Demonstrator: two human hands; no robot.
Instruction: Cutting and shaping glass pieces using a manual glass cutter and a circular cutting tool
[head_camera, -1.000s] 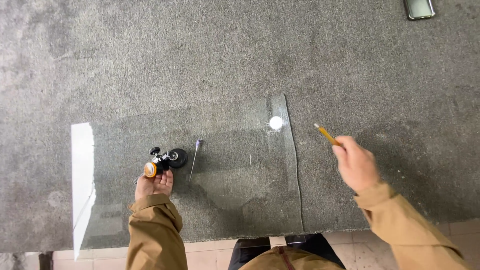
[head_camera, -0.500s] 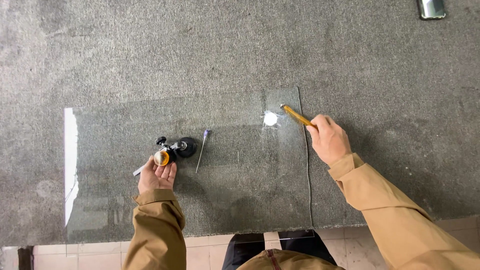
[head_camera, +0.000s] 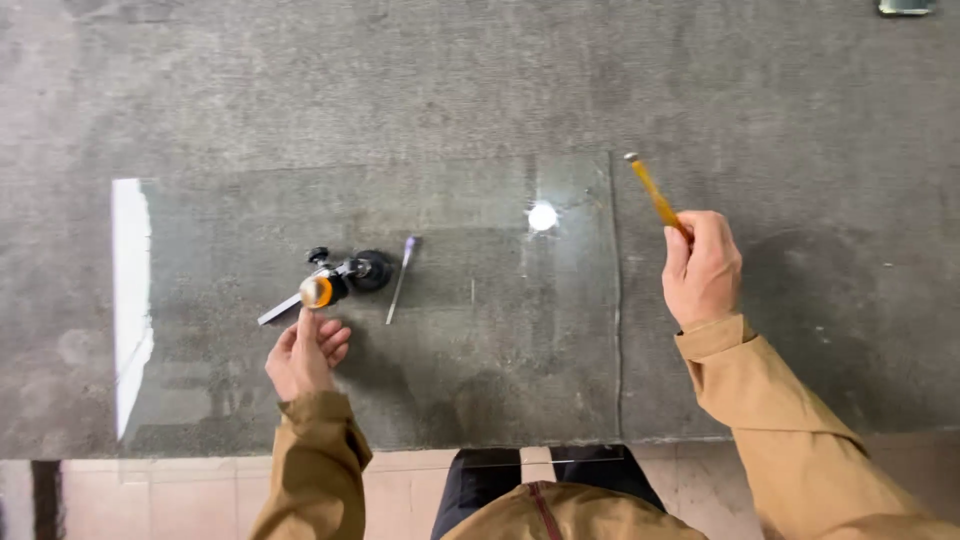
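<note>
Gripping a yellow-handled tool (head_camera: 655, 194) in closed right hand (head_camera: 703, 270) at three o'clock off the glass sheet (head_camera: 480, 390), left hand (head_camera: 305, 355) fingertips touching circle cutter (head_camera: 335, 282) at nine o'clock, purple-tipped pen (head_camera: 401, 277) just beside.

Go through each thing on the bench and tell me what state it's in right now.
Glass sheet: lying flat on the grey table, unbroken.
Circle cutter: resting on the glass, left hand touching its orange knob.
Thin purple-tipped tool: lying loose on the glass.
Yellow-handled tool: gripped in the right hand, raised beside the glass edge.
</note>
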